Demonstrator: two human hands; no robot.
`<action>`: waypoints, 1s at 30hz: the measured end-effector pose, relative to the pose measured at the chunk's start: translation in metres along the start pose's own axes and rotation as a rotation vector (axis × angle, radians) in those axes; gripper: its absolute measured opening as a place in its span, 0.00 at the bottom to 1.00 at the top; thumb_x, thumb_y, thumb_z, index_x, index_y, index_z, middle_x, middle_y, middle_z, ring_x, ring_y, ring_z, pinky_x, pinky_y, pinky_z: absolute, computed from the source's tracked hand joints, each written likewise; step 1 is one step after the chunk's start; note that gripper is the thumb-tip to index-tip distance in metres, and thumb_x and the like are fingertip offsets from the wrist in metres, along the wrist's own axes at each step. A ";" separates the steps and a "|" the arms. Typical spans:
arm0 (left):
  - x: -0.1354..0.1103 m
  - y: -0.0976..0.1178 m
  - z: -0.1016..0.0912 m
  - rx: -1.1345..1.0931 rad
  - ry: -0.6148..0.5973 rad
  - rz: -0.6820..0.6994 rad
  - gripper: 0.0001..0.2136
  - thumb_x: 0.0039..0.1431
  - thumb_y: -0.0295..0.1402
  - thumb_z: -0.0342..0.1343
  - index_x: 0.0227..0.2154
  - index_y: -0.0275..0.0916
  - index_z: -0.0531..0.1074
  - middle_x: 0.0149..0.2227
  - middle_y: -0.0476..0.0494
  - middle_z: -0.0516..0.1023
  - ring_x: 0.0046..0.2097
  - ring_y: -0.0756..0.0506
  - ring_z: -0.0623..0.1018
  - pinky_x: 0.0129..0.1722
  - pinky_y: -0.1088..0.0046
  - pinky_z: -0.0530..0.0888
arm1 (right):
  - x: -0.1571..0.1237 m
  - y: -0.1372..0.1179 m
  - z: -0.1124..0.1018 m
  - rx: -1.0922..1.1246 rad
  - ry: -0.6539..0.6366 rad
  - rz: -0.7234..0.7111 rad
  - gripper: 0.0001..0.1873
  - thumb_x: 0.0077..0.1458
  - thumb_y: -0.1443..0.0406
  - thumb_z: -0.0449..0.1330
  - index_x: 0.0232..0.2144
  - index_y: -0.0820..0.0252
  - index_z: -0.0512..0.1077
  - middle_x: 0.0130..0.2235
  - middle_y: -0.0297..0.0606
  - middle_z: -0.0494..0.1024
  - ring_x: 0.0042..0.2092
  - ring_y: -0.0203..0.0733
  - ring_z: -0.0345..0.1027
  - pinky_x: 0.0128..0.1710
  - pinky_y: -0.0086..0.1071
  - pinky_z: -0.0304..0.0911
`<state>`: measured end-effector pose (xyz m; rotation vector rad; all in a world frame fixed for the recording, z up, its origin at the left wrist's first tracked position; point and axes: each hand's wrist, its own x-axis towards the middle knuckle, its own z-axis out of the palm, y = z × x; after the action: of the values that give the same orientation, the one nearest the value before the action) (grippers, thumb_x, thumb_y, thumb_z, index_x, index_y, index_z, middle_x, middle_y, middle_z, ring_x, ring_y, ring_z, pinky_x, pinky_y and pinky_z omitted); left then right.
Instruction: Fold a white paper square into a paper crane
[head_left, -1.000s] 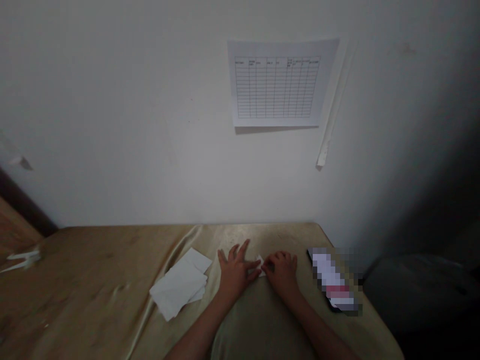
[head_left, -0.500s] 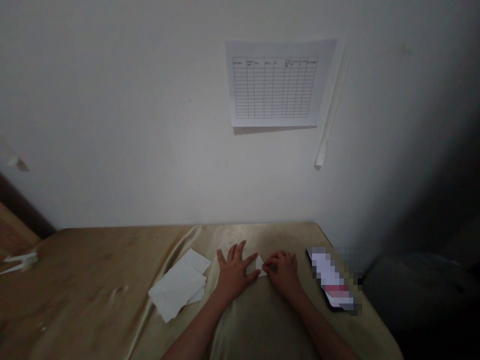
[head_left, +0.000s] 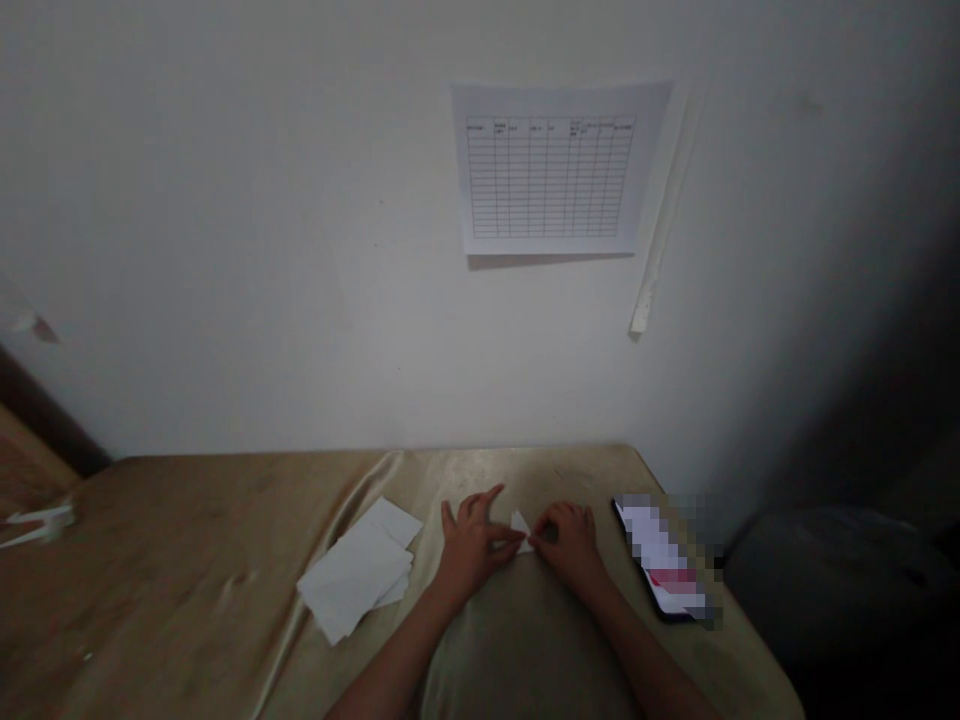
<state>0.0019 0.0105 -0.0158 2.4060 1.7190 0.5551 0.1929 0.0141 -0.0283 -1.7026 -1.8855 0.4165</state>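
Observation:
A small folded white paper [head_left: 520,527] lies on the tan cloth-covered table [head_left: 187,560] between my two hands. My left hand [head_left: 472,545] rests beside it, fingers partly curled, thumb and a fingertip pinching the paper's left side. My right hand [head_left: 570,540] is curled, its fingertips pressing the paper's right edge. Most of the paper is hidden under the fingers.
A loose pile of white paper sheets [head_left: 358,575] lies left of my left hand. A phone [head_left: 664,572] with a lit screen lies to the right near the table's edge. A printed grid sheet [head_left: 551,170] hangs on the white wall behind.
My left hand's fingers, spread flat before, have drawn together toward the paper. The right hand has barely shifted.

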 end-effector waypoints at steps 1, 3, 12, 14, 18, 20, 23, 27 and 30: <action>0.000 0.000 0.000 0.008 -0.005 -0.014 0.11 0.54 0.42 0.64 0.40 0.68 0.78 0.68 0.59 0.55 0.65 0.32 0.58 0.61 0.29 0.37 | 0.000 0.000 -0.001 -0.001 0.000 -0.001 0.02 0.51 0.63 0.64 0.28 0.54 0.76 0.42 0.36 0.78 0.53 0.49 0.64 0.62 0.48 0.38; 0.001 0.000 0.001 0.025 -0.012 -0.036 0.12 0.53 0.44 0.64 0.42 0.69 0.77 0.69 0.60 0.53 0.66 0.30 0.56 0.61 0.29 0.36 | 0.000 -0.001 -0.002 -0.003 -0.006 0.000 0.02 0.50 0.64 0.64 0.28 0.54 0.76 0.41 0.36 0.78 0.53 0.49 0.64 0.62 0.47 0.40; 0.008 0.002 -0.002 0.085 0.030 -0.061 0.16 0.55 0.48 0.60 0.47 0.69 0.74 0.69 0.57 0.54 0.66 0.28 0.55 0.60 0.28 0.34 | -0.001 -0.002 -0.002 -0.010 -0.007 -0.011 0.02 0.51 0.63 0.63 0.29 0.54 0.75 0.42 0.36 0.77 0.53 0.49 0.64 0.63 0.48 0.37; 0.008 0.004 -0.002 0.087 0.039 -0.065 0.15 0.55 0.48 0.60 0.47 0.69 0.74 0.69 0.57 0.54 0.66 0.29 0.56 0.61 0.29 0.34 | -0.001 -0.002 -0.002 -0.006 -0.002 -0.011 0.02 0.51 0.63 0.63 0.29 0.54 0.75 0.42 0.36 0.77 0.53 0.49 0.64 0.63 0.48 0.37; 0.009 0.007 -0.001 0.074 0.051 -0.090 0.13 0.57 0.49 0.59 0.45 0.68 0.76 0.68 0.55 0.55 0.66 0.31 0.57 0.61 0.30 0.36 | -0.001 -0.002 -0.002 -0.002 -0.002 -0.015 0.02 0.51 0.63 0.63 0.29 0.53 0.76 0.42 0.36 0.77 0.54 0.49 0.63 0.62 0.47 0.39; 0.010 0.007 0.000 0.063 0.058 -0.097 0.11 0.58 0.49 0.58 0.44 0.67 0.77 0.68 0.54 0.57 0.66 0.32 0.58 0.61 0.30 0.38 | -0.001 -0.001 -0.001 -0.005 -0.003 -0.018 0.02 0.51 0.63 0.63 0.29 0.53 0.76 0.42 0.36 0.77 0.53 0.49 0.64 0.62 0.47 0.39; 0.014 0.006 0.001 0.055 0.067 -0.100 0.10 0.58 0.49 0.58 0.42 0.66 0.78 0.67 0.52 0.60 0.65 0.33 0.60 0.61 0.29 0.41 | 0.000 0.001 0.001 -0.017 0.000 -0.023 0.03 0.51 0.62 0.63 0.31 0.52 0.77 0.42 0.36 0.77 0.53 0.49 0.63 0.61 0.46 0.41; 0.018 0.005 0.003 0.047 0.061 -0.103 0.10 0.55 0.47 0.62 0.41 0.64 0.79 0.66 0.52 0.61 0.64 0.34 0.62 0.61 0.30 0.43 | 0.001 0.001 0.001 -0.025 -0.012 -0.029 0.04 0.51 0.61 0.63 0.31 0.52 0.77 0.42 0.36 0.77 0.54 0.49 0.63 0.60 0.45 0.42; 0.020 0.005 0.003 0.045 0.031 -0.113 0.10 0.55 0.47 0.62 0.40 0.62 0.79 0.66 0.53 0.61 0.64 0.33 0.62 0.61 0.29 0.44 | 0.001 0.000 0.001 -0.021 -0.006 -0.021 0.04 0.52 0.62 0.63 0.31 0.51 0.77 0.42 0.36 0.77 0.53 0.48 0.64 0.60 0.44 0.43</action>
<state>0.0134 0.0282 -0.0123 2.3231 1.8857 0.5475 0.1925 0.0149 -0.0289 -1.6953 -1.9167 0.3959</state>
